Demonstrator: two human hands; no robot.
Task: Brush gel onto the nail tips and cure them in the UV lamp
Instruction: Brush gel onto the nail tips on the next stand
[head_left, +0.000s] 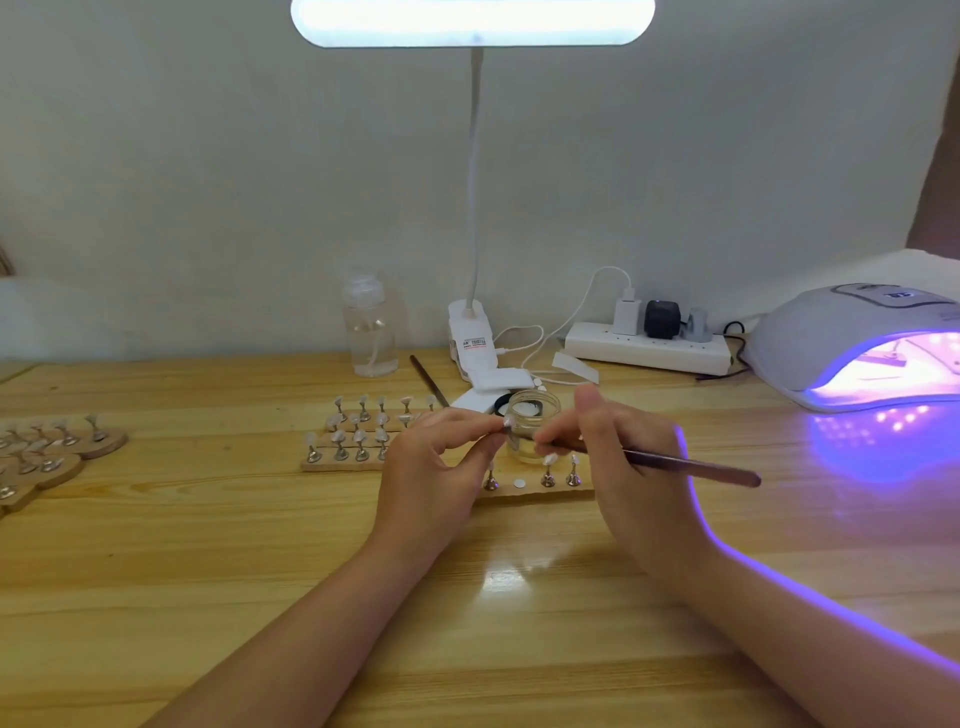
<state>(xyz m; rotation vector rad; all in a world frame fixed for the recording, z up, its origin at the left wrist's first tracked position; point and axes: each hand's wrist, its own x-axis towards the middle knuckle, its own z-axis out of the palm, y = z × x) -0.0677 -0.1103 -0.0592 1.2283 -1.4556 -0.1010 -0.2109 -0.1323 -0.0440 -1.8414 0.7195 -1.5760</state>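
Your left hand (441, 467) pinches one nail tip on its stand (506, 423) between thumb and fingertips, while your right hand (618, 467) grips one brush (691, 466) like a pen, its bristle end meeting that tip just in front of the single glass jar (532, 426). On the wooden strip (535, 491) below your hands, three stands are visible beside one bare round spot. One UV lamp (862, 348) glows violet at the table's (208, 571) right; more filled strips lie left.
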